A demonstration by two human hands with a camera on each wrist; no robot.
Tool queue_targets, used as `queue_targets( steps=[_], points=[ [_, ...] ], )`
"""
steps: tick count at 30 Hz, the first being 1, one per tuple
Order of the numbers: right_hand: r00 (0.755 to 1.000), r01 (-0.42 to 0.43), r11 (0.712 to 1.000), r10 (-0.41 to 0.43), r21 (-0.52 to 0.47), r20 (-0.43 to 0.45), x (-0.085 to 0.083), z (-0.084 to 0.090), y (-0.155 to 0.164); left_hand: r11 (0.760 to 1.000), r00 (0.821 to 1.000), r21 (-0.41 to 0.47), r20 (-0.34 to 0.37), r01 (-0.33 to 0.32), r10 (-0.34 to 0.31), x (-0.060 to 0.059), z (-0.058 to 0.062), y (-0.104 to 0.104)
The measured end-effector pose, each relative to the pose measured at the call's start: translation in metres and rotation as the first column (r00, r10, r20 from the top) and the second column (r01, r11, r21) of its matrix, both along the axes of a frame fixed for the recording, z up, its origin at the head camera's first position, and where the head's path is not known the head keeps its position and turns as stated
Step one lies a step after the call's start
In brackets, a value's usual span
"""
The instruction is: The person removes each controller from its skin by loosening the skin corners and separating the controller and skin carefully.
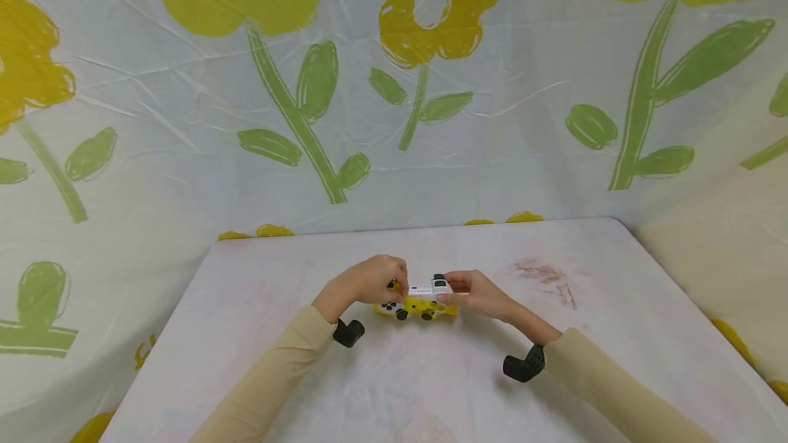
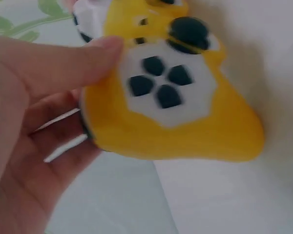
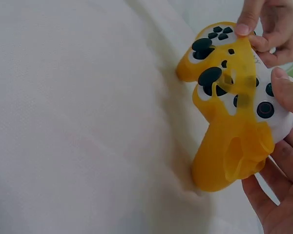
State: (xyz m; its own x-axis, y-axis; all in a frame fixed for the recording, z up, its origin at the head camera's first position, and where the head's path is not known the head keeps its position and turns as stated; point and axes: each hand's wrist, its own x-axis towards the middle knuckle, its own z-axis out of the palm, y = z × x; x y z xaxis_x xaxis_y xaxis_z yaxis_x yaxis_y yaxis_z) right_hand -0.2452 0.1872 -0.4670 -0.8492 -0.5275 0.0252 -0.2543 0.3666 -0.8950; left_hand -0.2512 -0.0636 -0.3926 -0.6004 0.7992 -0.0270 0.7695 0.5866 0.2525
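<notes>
Both hands are on a white gamepad [image 1: 425, 290] with a yellow cover [image 1: 417, 307], sitting low in the middle of the head view, just above the table [image 1: 431, 374]. Left hand [image 1: 368, 283] has its fingers curled round the left end, thumb [image 2: 63, 63] pressing beside the black d-pad [image 2: 158, 83]. Right hand [image 1: 477, 291] pinches the other end, thumb [image 3: 288, 87] on the white face. In the right wrist view the cover [image 3: 229, 146] is half peeled off, one grip hanging loose at lower right.
</notes>
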Motion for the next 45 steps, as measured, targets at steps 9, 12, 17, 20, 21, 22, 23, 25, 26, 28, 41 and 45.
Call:
queue_targets(
  steps=[9,12,17,20,21,22,23,25,26,28,41,45],
  points=[
    [0.998,0.037,0.999,-0.036,-0.018,0.047,0.006,0.002,-0.006,0.994,0.994,-0.091,0.1,0.061,-0.052,-0.005,0.011,0.008],
    [0.999,0.04,0.999,-0.04,0.008,0.031,0.007,0.004,-0.006,0.989,0.994,-0.109,0.057,0.096,-0.09,-0.008,0.013,0.008],
    [0.999,0.049,0.999,-0.05,0.022,0.019,0.006,0.005,-0.004,0.984,0.997,-0.163,-0.01,0.071,-0.074,-0.008,0.015,0.01],
    [0.999,0.036,0.999,-0.037,0.017,0.035,0.005,0.004,-0.003,0.975,0.998,-0.222,-0.049,0.024,-0.036,-0.004,0.015,0.014],
    [0.999,0.028,1.0,-0.028,0.015,0.039,0.005,0.004,-0.002,0.969,0.997,-0.248,-0.069,0.006,-0.024,-0.003,0.015,0.016],
    [0.999,0.019,1.0,-0.02,0.015,0.041,0.004,0.004,-0.002,0.961,0.996,-0.276,-0.093,-0.011,-0.016,-0.001,0.014,0.017],
    [0.999,0.012,1.0,-0.012,0.014,0.042,0.004,0.004,-0.002,0.954,0.993,-0.3,-0.116,-0.023,-0.013,0.0,0.014,0.019],
    [0.999,-0.003,1.0,0.002,0.009,0.041,0.002,0.004,-0.001,0.935,0.985,-0.351,-0.173,-0.049,-0.014,0.001,0.012,0.021],
    [0.999,-0.008,1.0,0.008,0.006,0.042,0.002,0.004,-0.001,0.925,0.98,-0.376,-0.199,-0.06,-0.017,0.001,0.011,0.022],
    [0.999,-0.015,1.0,0.015,0.007,0.04,0.001,0.004,0.0,0.906,0.969,-0.416,-0.247,-0.078,-0.03,0.002,0.009,0.024],
    [0.999,-0.039,0.997,0.041,0.059,-0.03,0.001,0.007,0.004,0.906,0.952,-0.42,-0.295,-0.055,-0.079,0.006,0.013,0.029],
    [0.999,-0.032,0.999,0.033,0.042,-0.011,0.004,0.006,0.003,0.957,0.992,-0.274,-0.049,0.096,-0.114,-0.005,0.008,0.022]
  ],
)
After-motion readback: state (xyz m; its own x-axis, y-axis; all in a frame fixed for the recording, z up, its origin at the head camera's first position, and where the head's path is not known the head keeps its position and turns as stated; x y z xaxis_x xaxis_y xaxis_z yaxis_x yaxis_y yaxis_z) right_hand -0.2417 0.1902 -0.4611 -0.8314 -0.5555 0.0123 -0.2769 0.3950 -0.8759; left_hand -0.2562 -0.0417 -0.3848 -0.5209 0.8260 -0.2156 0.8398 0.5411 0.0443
